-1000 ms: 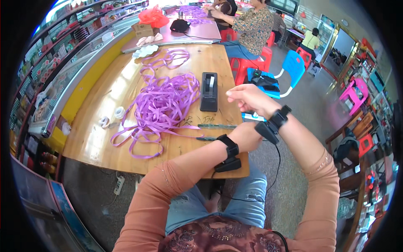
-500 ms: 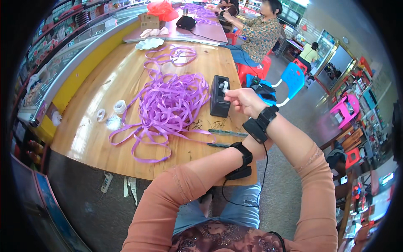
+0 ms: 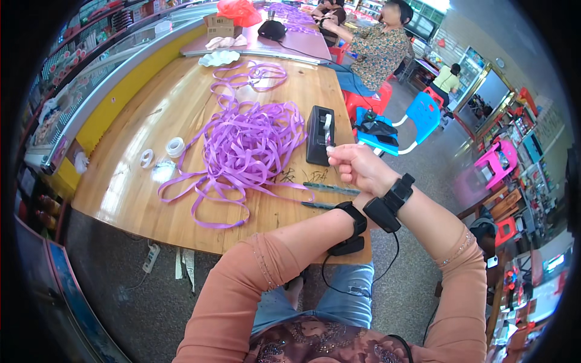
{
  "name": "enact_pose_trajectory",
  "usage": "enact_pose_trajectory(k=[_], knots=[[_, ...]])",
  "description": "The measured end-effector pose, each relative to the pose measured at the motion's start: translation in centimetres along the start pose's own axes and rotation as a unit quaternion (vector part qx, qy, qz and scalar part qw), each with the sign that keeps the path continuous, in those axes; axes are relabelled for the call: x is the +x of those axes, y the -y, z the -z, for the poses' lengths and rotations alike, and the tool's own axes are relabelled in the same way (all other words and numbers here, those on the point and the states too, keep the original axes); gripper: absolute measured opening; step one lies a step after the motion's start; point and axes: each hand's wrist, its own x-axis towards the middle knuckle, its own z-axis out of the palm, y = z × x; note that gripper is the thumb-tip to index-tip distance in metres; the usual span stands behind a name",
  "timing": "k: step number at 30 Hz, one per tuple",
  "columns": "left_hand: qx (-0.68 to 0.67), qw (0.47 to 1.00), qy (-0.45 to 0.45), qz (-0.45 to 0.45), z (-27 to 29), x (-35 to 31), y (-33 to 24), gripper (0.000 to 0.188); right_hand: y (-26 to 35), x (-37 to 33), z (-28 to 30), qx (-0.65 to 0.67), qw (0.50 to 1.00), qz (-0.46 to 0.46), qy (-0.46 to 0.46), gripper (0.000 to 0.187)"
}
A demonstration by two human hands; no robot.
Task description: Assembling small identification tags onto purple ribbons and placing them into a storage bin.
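Observation:
My right hand [image 3: 360, 166] is closed in a pinch on the end of a clear tape strip [image 3: 328, 134]. The strip runs out from a black tape dispenser [image 3: 315, 148] standing on the wooden table [image 3: 133, 181]. My left forearm crosses beneath the right wrist. Only a sliver of my left hand [image 3: 362, 200] shows past its wristband; its fingers are hidden. Left of the dispenser lies a big loose heap of purple ribbon [image 3: 251, 142], with a strand trailing toward the far end. Two dark green pen-like sticks [image 3: 330, 188] lie near the left wrist.
Two small rolls of tape [image 3: 175, 147] sit at the table's left. A white scalloped dish [image 3: 219, 58] stands at the far edge, before a pink-topped table with a cardboard box [image 3: 219, 26]. A blue chair [image 3: 422, 115] and a seated person are on the right.
My right hand has drawn back toward me and slightly right from the dispenser, pulling out a longer strip of tape. The view has shifted slightly.

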Motion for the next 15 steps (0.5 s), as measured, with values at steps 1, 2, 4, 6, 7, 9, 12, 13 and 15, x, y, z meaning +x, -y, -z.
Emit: enact_pose_trajectory(k=[1,2,4,6,7,9,12,13,15], knots=[[0.009,1.000,-0.001,-0.003,-0.1,0.1,0.0,0.027,-0.3,0.2,0.3,0.000,1.000,0.000,-0.002,0.014],[0.017,1.000,-0.002,-0.005,-0.1,0.2,0.0,0.026,-0.5,0.4,0.2,-0.012,1.000,-0.013,-0.010,0.015],[0.036,0.999,-0.005,-0.009,-0.1,0.3,-0.1,0.024,-0.7,0.6,0.0,-0.025,0.999,-0.025,-0.019,0.015],[0.055,0.998,-0.008,-0.012,0.0,0.4,-0.5,0.022,-0.6,0.8,-0.3,-0.063,0.997,-0.029,-0.044,0.016],[0.064,0.998,-0.010,-0.014,0.1,0.4,-0.7,0.021,-0.8,1.1,-0.1,-0.062,0.997,-0.029,-0.044,0.016],[0.083,0.996,-0.011,-0.023,0.2,0.7,-1.4,0.019,-0.9,1.4,0.2,-0.144,0.988,-0.023,-0.051,0.017],[0.114,0.993,-0.011,-0.036,0.6,1.1,-2.4,0.017,-1.2,1.4,-0.3,-0.191,0.979,-0.045,-0.058,0.017],[0.123,0.992,-0.011,-0.040,0.7,1.2,-2.8,0.016,-1.0,1.1,-0.1,-0.189,0.979,-0.043,-0.061,0.017],[0.146,0.988,-0.015,-0.043,1.1,1.2,-3.3,0.014,-0.1,-0.1,0.3,-0.150,0.988,-0.029,0.016,0.017]])
